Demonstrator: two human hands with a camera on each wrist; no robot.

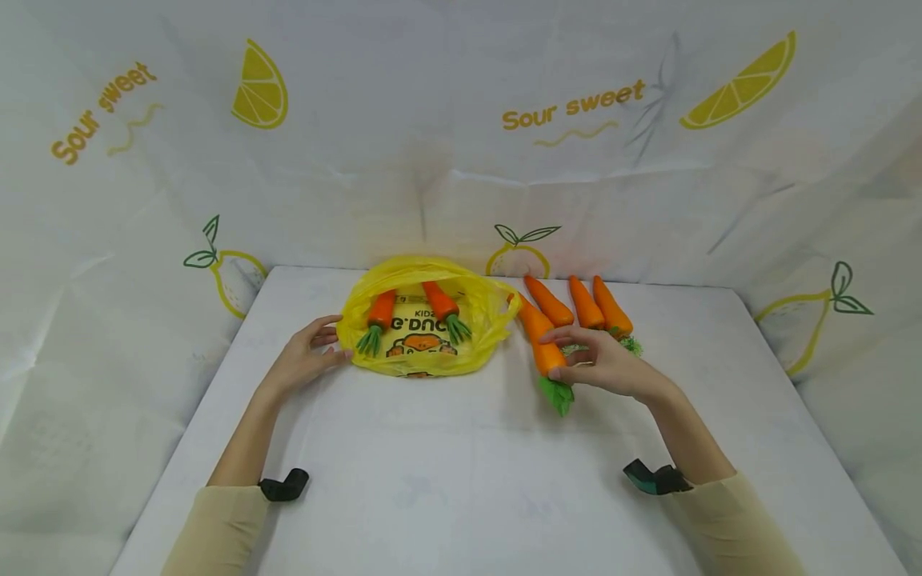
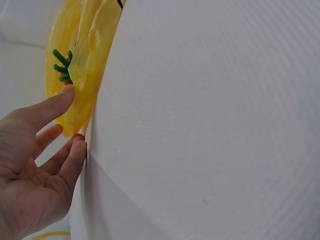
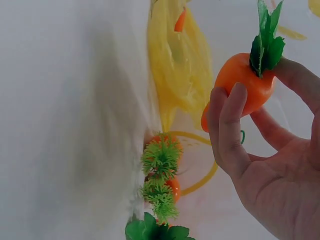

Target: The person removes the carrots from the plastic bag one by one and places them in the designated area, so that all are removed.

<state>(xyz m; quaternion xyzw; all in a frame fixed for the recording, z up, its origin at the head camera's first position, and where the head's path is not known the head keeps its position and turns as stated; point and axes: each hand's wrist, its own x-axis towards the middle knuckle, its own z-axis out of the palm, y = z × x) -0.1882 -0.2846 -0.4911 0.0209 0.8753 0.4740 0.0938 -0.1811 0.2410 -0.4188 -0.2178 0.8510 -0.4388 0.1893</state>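
Observation:
A yellow plastic bag (image 1: 416, 364) lies with its mouth facing me, two toy carrots (image 1: 439, 301) with dark green tops inside it. At the bag's left end, my left hand (image 1: 306, 356) touches the edge with spread, relaxed fingers; its thumb (image 2: 60, 104) rests against the yellow plastic in the left wrist view. Between thumb and fingertips, my right hand (image 1: 605, 364) holds a toy carrot (image 1: 540, 340) near its leafy end. The carrot is tilted, its narrow tip beside the bag's right edge and its green leaves pointing toward me.
Three more toy carrots (image 1: 587, 302) lie behind the right hand, their tops partly hidden by it. The white table (image 1: 446, 480) ends at a hanging white cloth (image 1: 403, 160) with lemon prints. Each wrist carries a dark camera mount (image 1: 285, 485).

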